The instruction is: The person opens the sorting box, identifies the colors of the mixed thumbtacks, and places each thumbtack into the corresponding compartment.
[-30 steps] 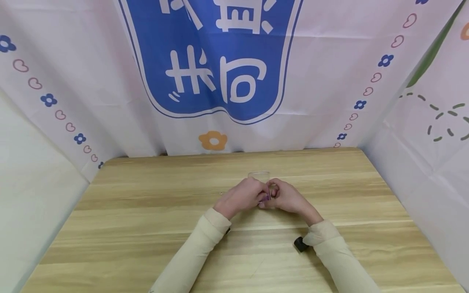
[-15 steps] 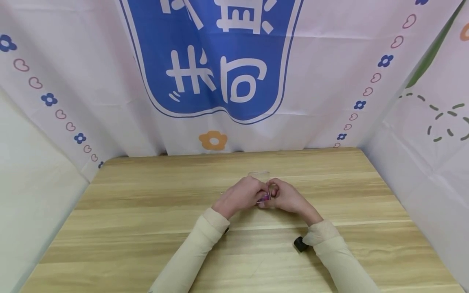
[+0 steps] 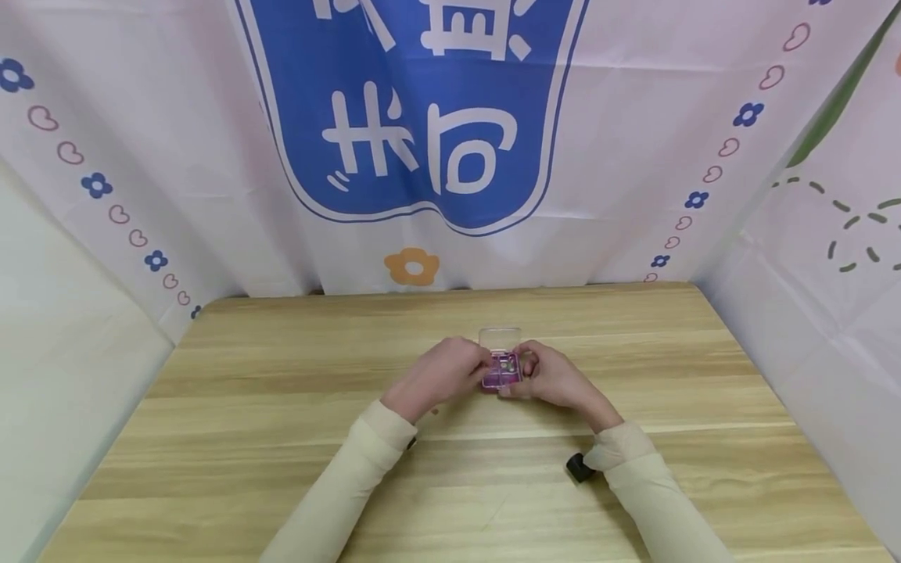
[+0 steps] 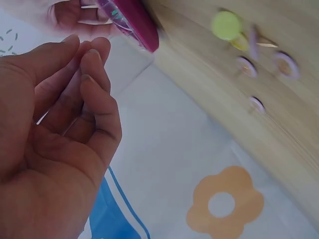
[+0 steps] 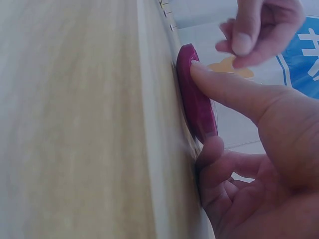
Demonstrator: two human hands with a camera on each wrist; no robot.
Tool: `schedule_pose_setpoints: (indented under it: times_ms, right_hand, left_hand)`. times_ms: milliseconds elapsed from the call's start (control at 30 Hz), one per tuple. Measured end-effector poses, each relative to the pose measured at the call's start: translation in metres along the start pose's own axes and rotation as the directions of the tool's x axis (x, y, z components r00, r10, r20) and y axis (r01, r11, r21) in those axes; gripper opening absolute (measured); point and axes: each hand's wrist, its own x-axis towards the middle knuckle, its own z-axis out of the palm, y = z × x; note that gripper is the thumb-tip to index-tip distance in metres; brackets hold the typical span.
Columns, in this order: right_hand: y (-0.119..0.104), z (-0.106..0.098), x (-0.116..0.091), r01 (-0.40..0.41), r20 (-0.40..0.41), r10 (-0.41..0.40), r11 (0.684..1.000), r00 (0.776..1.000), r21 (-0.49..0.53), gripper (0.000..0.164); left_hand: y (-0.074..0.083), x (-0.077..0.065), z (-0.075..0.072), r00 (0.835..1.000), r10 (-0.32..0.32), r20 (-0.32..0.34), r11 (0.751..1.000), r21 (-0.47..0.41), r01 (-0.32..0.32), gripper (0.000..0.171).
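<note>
While the right hand holds it, thumb on one side and fingers at another, a small magenta box sits on the wood-grain table, toward its far edge. Smooth, glossy walls; inside, pale-rimmed compartments, contents too small to make out. Clear lid stands raised at the far side. Left hand just beside the box, fingertips drawn narrowly together; cannot tell whether anything is between them. Small yellow-green disc and purple-rimmed rounds lie on the table, apart from the box
</note>
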Motion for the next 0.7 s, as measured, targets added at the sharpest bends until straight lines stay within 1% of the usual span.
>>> schedule_pose_setpoints:
  times_ms: [133, 267, 367, 467, 633, 700]
  right_hand:
    - [-0.001, 0.000, 0.000, 0.004, 0.000, -0.004, 1.000, 1.000, -0.011, 0.074]
    - [0.000, 0.001, 0.000, 0.002, -0.007, -0.002, 1.000, 1.000, -0.022, 0.075]
    - [0.002, 0.001, 0.001, 0.002, -0.011, -0.002, 1.000, 1.000, -0.028, 0.075]
    - [0.003, 0.002, 0.002, -0.005, -0.013, 0.005, 0.999, 1.000, -0.032, 0.075]
    - [0.002, 0.002, 0.001, 0.000, -0.008, 0.000, 1.000, 1.000, -0.030, 0.075]
    - [0.002, 0.002, 0.001, -0.003, -0.008, 0.002, 1.000, 1.000, -0.027, 0.075]
  left_hand:
    - [-0.004, -0.014, -0.002, 1.000, -0.018, -0.005, 1.000, 0.002, 0.018, 0.012]
    - [-0.010, -0.029, -0.005, 0.999, -0.042, -0.034, 0.999, -0.010, 0.042, 0.010]
    - [-0.014, -0.040, -0.006, 0.997, -0.048, -0.054, 0.999, -0.009, 0.047, 0.010]
    - [-0.015, -0.050, -0.007, 0.997, -0.051, -0.060, 0.999, -0.001, 0.051, 0.010]
    - [-0.019, -0.063, -0.007, 0.997, -0.048, -0.063, 0.999, 0.011, 0.049, 0.010]
    - [-0.020, -0.066, -0.007, 0.997, -0.059, -0.055, 0.998, -0.001, 0.059, 0.009]
